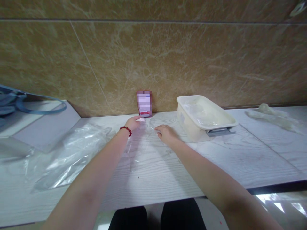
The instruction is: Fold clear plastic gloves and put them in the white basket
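Two hands on one thin clear bag, prob. L hand: fingers nearly closed, pinching film by the phone. R hand: thumb + fingers together on film too; exact hold hard to see. Bag's btwn them, over the table, just in front of the phone. Risk no. 1: film tears or slips b/c it's so thin & pinched at small spots. No. 2: L knuckles nudge the phone, which leans on the wall, & it tips. No. 3: R forearm swings wide, bumps the tub. Loose plastic on the left could snag the L arm, too.
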`<state>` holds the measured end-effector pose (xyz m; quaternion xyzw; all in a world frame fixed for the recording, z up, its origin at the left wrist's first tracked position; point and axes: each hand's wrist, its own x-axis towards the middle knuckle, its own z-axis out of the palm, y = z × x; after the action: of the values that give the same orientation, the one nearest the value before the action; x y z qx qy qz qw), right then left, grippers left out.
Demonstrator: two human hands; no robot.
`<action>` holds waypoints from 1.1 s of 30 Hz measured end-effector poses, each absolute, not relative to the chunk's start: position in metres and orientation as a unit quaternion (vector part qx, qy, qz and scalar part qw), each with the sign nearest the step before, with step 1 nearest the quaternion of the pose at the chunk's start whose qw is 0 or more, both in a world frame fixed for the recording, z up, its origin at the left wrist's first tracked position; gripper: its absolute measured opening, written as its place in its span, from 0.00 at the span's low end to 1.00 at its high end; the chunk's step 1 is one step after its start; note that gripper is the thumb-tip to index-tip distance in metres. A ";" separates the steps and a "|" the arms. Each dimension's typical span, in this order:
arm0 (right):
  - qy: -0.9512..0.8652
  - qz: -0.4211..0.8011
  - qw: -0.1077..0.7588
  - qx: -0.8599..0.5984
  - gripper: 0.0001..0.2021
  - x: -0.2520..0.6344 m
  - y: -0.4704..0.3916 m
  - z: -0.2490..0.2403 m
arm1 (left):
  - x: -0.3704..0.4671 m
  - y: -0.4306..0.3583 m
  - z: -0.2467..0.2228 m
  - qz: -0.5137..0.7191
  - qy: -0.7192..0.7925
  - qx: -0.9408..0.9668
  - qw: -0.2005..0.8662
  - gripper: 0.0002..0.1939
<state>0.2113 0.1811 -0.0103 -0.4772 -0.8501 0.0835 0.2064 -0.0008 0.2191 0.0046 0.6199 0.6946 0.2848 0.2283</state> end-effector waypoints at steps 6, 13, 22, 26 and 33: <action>-0.844 0.095 0.247 -0.467 0.15 0.210 0.182 -0.014 | 0.002 0.196 0.020 0.222 0.696 0.682 0.045 0.24; -0.824 0.114 0.270 -0.484 0.06 0.207 0.184 -0.011 | 0.039 0.133 0.044 0.139 0.677 0.704 0.165 0.15; -0.801 0.114 0.344 -0.476 0.05 0.210 0.191 -0.015 | 0.058 0.120 0.003 0.391 0.656 0.528 0.372 0.12; -0.818 0.114 0.333 -0.456 0.05 0.211 0.192 -0.013 | 0.065 0.129 0.001 0.514 0.550 0.419 0.508 0.12; -0.839 0.132 0.269 -0.455 0.11 0.214 0.186 -0.010 | 0.060 0.138 -0.011 0.407 0.629 0.561 0.353 0.08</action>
<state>0.2140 0.1864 -0.0101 -0.4547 -0.8387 0.1320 0.2690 0.0604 0.1381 -0.0109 0.5612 0.6286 0.4066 0.3529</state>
